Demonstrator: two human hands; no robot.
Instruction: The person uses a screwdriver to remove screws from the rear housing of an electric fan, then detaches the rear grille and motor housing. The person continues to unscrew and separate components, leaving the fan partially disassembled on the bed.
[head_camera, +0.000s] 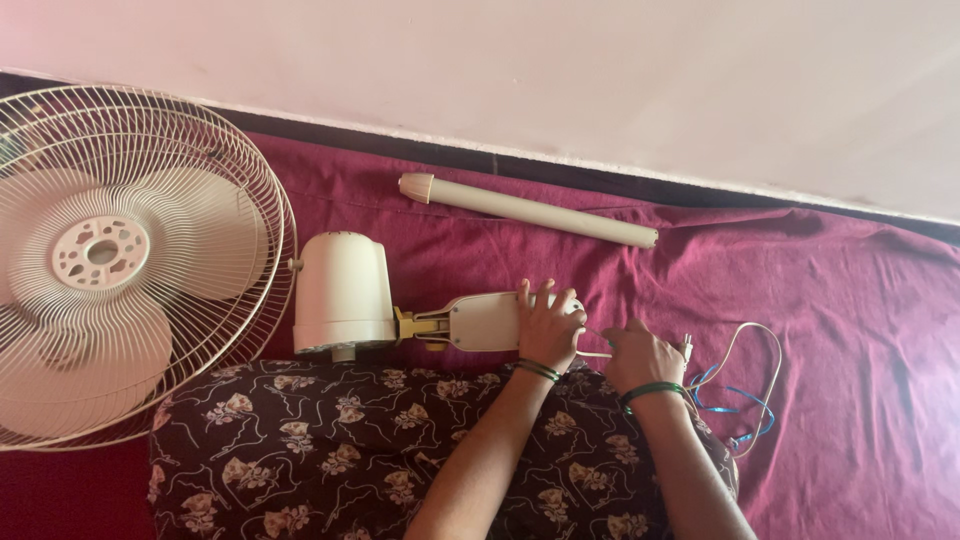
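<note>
A cream table fan lies on its side on the maroon cloth (840, 300). Its wire cage and blades (120, 260) are at the left, and its round motor housing (342, 292) sits to the right of them. My left hand (548, 325) grips the fan's neck and control box (480, 322), fingers spread over its right end. My right hand (640, 355) is closed on the thin cream cord (596, 354) that leaves the control box, close beside the left hand. Both wrists wear green bangles.
A cream pole (530, 210) lies loose on the cloth behind the fan. Thin cream and blue wires (745, 400) coil right of my right hand. A dark floral cushion (350, 450) lies under my forearms. A pale wall (600, 80) runs along the back.
</note>
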